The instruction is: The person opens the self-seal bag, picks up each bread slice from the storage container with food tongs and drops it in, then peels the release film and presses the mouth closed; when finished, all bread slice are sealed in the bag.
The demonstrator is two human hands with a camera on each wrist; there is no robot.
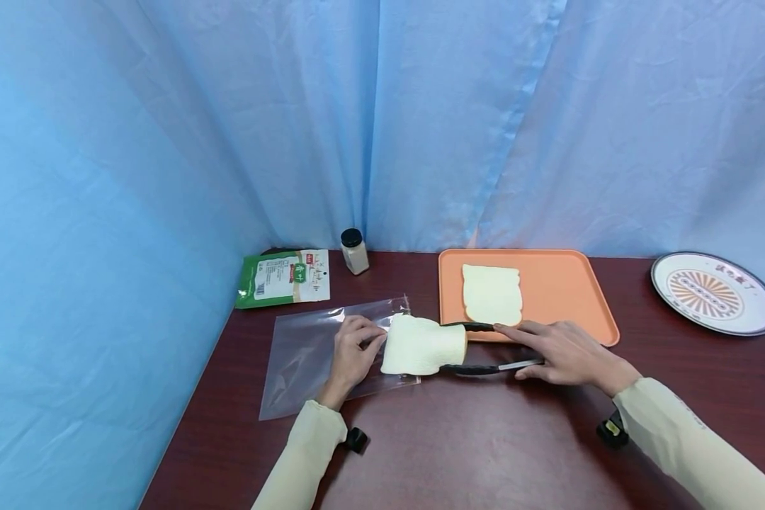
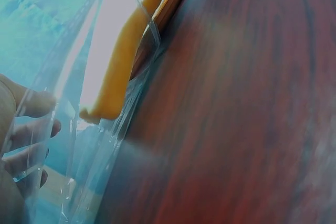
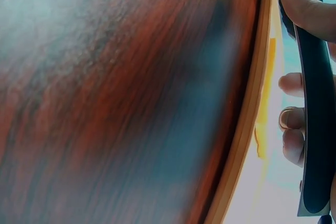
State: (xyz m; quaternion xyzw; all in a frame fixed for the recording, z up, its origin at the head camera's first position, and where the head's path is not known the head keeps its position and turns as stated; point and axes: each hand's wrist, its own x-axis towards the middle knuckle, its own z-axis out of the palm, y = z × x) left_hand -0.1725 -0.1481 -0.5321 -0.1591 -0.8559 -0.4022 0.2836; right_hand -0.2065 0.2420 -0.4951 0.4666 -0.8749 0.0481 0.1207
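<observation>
My left hand [image 1: 352, 358] pinches a clear plastic bag [image 1: 296, 368] near its opening, thumb and forefinger together. Through the film in the left wrist view, the other fingers [image 2: 32, 135] show beside a slice of bread [image 2: 107, 61] with an orange-brown crust. That slice hangs between the black tips of a pair of tongs [image 1: 472, 369], its leading end overlapping the bag's mouth. My right hand [image 1: 570, 352] holds the tongs, thumb on one side and fingers on the other. The right wrist view shows a dark tong arm [image 3: 317, 124] close up.
Behind the tongs lies an orange tray [image 1: 561, 290] with another bread slice [image 1: 492, 294] on it. A patterned plate [image 1: 714, 294] is at the far right. A green-and-white packet [image 1: 283, 278] and a black-capped shaker jar [image 1: 355, 252] stand at the back left, before blue curtains.
</observation>
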